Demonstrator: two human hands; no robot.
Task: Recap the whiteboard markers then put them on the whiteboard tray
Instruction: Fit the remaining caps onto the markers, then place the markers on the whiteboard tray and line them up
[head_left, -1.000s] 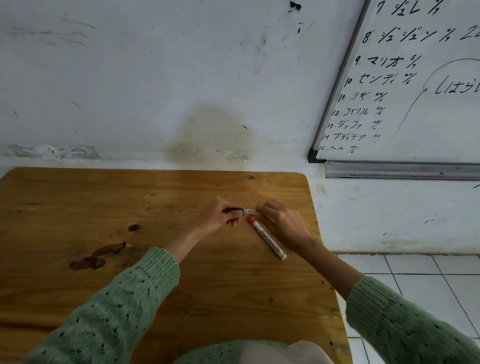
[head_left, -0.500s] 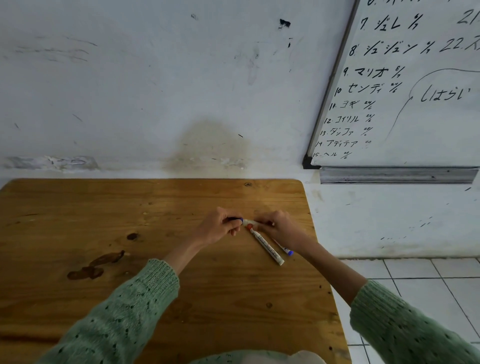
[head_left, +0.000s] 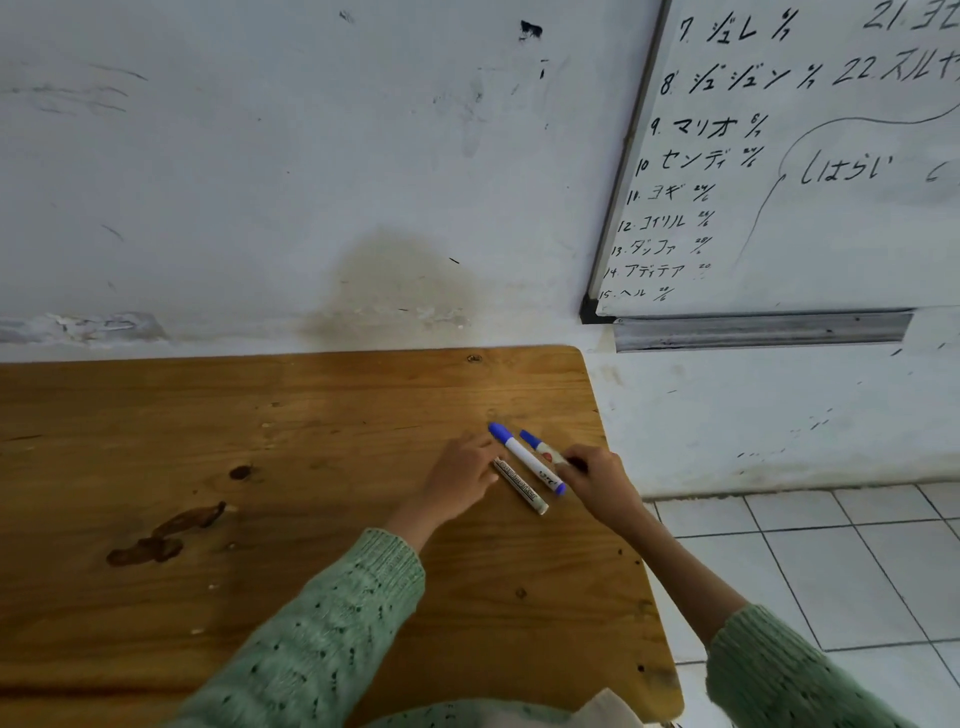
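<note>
Three markers lie close together near the right edge of the wooden table (head_left: 311, 519). A white marker with a blue cap (head_left: 525, 458) lies diagonally between my hands, free of both. To its right is a second blue-capped marker (head_left: 540, 447); my right hand (head_left: 597, 480) pinches its lower end. To the left lies a labelled white marker (head_left: 521, 487), its upper end hidden under the fingers of my left hand (head_left: 457, 480). The whiteboard tray (head_left: 758, 330) is a grey metal ledge under the whiteboard (head_left: 810, 218), up and to the right, with nothing visible on it.
A stained white wall runs behind the table. The whiteboard carries black handwriting. White floor tiles (head_left: 831, 566) show to the right of the table's edge. Dark stains (head_left: 161, 538) mark the table's left part. Green knitted sleeves cover both my forearms.
The hands have come apart. The capped blue marker now lies on the table between them. My left hand went to the labelled marker, and my right hand has a second blue-capped marker.
</note>
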